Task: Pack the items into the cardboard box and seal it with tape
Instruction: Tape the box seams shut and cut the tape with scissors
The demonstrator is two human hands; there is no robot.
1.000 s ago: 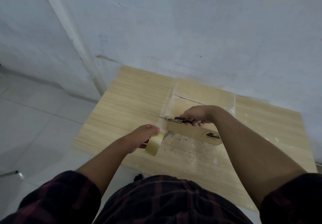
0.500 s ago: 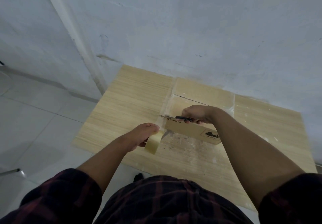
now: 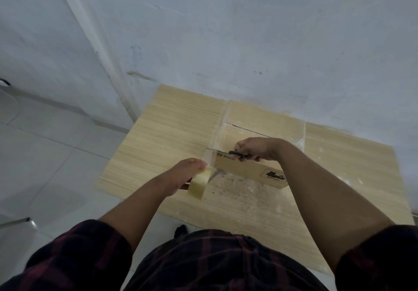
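Observation:
A closed cardboard box (image 3: 246, 168) with black print stands on the wooden table (image 3: 162, 141), clear tape across its top. My left hand (image 3: 185, 175) holds a roll of tape (image 3: 199, 183) just off the box's near left corner, with a strip of tape running from the roll up to the box. My right hand (image 3: 255, 149) grips black-handled scissors (image 3: 237, 154) above the box's left end, with the blades pointing left at the stretched strip.
The table stands against a white wall (image 3: 248, 42), with tape residue and scuffs on its near part (image 3: 237, 195). Pale floor tiles (image 3: 45, 155) lie to the left, and a metal leg (image 3: 15, 221) shows at the lower left.
The scissors have slid slightly left along the box's top edge toward the tape strip. My left hand keeps the roll at the same spot.

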